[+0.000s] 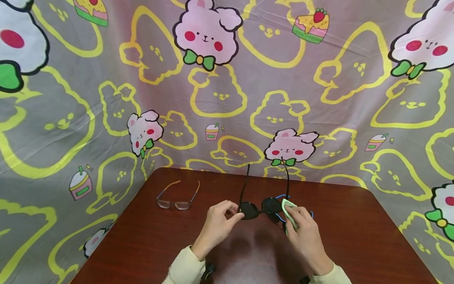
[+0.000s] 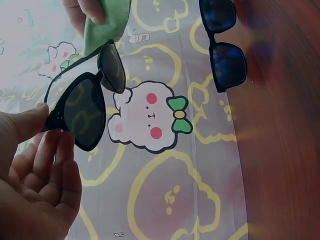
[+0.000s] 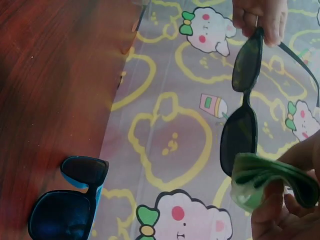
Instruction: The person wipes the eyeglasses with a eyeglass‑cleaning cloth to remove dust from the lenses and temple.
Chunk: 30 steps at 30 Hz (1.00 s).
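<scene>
Black sunglasses [image 1: 250, 211] with dark lenses are held up above the table, temples unfolded and pointing away. My left hand [image 1: 220, 221] pinches them at the left hinge corner between thumb and fingers. A folded green cloth [image 3: 270, 176] is gripped in my right hand [image 1: 306, 233], right at the other lens's outer edge. In the left wrist view the green cloth [image 2: 106, 26] hangs close beside the far lens. Behind the right hand, a second pair of sunglasses with blue temples [image 3: 62, 212] lies on the table, partly hidden in the head view.
Clear eyeglasses [image 1: 173, 204] with orange-tipped temples rest on the table's left side, temples unfolded. The brown wooden table [image 1: 142, 244] is bordered at the back and sides by a grey curtain [image 1: 227, 106] with cartoon rabbits.
</scene>
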Motion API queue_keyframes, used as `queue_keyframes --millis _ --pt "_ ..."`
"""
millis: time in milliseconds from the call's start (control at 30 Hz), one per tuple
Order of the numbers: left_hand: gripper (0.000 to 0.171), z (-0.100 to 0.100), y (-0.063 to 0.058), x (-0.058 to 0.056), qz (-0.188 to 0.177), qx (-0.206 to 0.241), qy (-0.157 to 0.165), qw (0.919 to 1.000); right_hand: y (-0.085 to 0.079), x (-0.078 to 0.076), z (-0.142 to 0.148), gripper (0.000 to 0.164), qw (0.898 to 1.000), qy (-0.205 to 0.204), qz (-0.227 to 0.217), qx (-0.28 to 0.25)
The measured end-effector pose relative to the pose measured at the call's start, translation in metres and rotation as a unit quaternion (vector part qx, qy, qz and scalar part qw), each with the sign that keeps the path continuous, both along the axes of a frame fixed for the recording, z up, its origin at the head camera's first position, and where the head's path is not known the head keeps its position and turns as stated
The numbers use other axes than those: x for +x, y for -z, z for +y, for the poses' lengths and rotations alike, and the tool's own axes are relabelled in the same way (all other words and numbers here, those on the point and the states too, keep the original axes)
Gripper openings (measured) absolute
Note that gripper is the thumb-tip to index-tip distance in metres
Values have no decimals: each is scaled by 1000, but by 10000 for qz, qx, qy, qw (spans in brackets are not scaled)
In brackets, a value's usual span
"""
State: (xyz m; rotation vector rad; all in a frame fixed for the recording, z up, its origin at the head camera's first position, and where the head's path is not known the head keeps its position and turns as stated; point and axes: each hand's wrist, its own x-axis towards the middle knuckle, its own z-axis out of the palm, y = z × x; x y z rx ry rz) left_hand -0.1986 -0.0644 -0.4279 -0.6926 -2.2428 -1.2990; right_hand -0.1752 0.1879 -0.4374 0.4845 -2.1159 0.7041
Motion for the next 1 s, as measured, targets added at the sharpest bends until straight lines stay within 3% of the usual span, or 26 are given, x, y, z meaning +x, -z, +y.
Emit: queue_keyframes --millis 100,233,400,633,833,1000 --pt "12 0 0 0 -13 14 47 10000 1 -1 0 44 9991 -228 291 227" --pt "12 1 1 0 59 33 66 10000 1 -3 -1 28 9964 -359 560 524" --pt "12 2 0 -2 207 41 82 9997 -1 -8 -3 41 9914 -355 928 852" --pt "14 3 -1 -3 352 -7 139 9993 1 -10 -8 34 9825 -498 1537 924" --pt "13 4 2 -3 317 59 215 9993 2 -9 -10 34 9807 -699 1498 1043" --pt "13 4 3 -4 440 100 207 9988 4 -6 -10 39 9809 -582 1184 1427"
